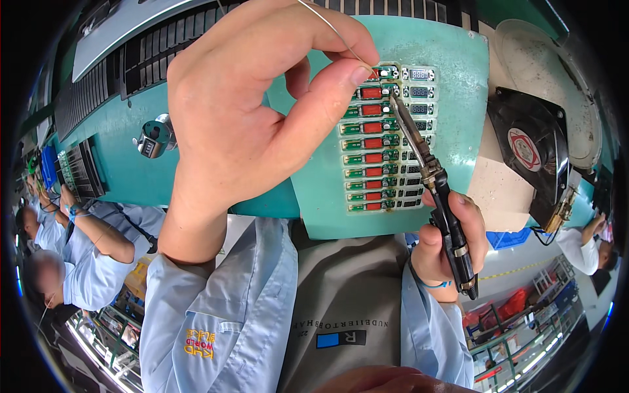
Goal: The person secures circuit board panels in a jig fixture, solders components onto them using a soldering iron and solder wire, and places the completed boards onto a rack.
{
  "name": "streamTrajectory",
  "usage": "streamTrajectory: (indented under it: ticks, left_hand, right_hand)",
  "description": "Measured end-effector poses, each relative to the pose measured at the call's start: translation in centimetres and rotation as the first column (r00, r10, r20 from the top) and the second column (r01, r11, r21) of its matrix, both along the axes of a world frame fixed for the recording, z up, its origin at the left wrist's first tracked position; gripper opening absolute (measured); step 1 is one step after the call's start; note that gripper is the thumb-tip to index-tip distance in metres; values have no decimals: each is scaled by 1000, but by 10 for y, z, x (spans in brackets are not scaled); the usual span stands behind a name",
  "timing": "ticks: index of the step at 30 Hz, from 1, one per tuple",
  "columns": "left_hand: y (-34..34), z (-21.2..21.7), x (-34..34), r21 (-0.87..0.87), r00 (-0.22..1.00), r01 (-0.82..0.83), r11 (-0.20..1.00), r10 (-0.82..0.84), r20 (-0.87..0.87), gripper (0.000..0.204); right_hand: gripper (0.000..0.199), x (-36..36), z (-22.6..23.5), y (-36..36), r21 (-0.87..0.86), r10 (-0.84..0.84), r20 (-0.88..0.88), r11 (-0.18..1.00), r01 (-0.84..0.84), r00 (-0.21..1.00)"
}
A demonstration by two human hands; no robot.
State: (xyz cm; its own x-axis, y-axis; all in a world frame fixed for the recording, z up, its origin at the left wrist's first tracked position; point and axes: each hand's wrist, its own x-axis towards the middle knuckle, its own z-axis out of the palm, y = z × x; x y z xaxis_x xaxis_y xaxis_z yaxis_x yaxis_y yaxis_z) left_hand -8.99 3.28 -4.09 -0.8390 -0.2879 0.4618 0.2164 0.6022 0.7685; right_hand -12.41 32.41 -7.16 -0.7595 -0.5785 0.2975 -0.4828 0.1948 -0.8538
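My left hand (255,105) pinches a thin solder wire (332,27) between thumb and forefinger, above the upper end of a panel of small boards. In my right hand (462,229) is a soldering iron (438,183) with a black handle. Its metal tip reaches up and left to the right edge of the second row from the top, close to the wire's end; whether the two touch is too small to tell. Each small green circuit board (372,142) carries a red rectangular part. Beside them runs a column of small display modules (419,92), partly covered by the iron.
The boards lie on a green work mat (318,209). Left of my left hand stands a metal tally counter (152,139). A black square fan (529,147) is to the right, by a round clear lid (550,78). Slatted black strips line the back. Co-workers sit on both sides.
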Motion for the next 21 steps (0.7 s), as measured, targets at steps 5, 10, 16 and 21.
streamTrajectory:
  ticks: [5, 10, 16, 21]
  left_hand:
    - [-1, 1, 0, -4, 1000, -5, 1000, 5, 22, 16]
    - [0, -2, 0, 0, 1000, -6, 1000, 6, 25, 16]
    - [-2, -3, -1, -26, 999, -1, 1000, 2, 37, 15]
    - [0, -9, -3, -16, 1000, -3, 1000, 4, 23, 14]
  right_hand:
    - [50, 2, -1, 0, -15, -8, 17, 1000, 9, 1000]
    - [50, 4, -3, 0, -31, -11, 32, 999, 12, 999]
    - [50, 3, -3, -1, -41, -9, 20, 999, 10, 1000]
    - [51, 5, -5, -2, -47, -16, 4, 999, 16, 1000]
